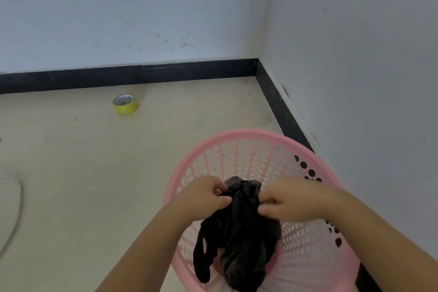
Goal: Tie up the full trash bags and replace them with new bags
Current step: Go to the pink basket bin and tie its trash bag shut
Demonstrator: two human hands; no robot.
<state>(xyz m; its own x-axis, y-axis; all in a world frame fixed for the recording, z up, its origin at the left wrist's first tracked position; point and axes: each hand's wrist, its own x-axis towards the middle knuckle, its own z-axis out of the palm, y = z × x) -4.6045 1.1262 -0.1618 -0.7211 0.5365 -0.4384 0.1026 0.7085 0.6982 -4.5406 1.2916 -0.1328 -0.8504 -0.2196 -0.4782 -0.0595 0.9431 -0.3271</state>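
A crumpled black trash bag hangs over the mouth of a pink perforated plastic bin that stands in the corner of the room. My left hand pinches the bag's bunched top from the left. My right hand pinches the same bunched top from the right. The bag's loose handles and body dangle below my hands into the bin. No other bag shows inside the bin; its floor is mostly hidden by the black bag.
A roll of yellow tape lies on the beige floor near the back wall. A black skirting board runs along both white walls. A thin grey cable curves at the left edge.
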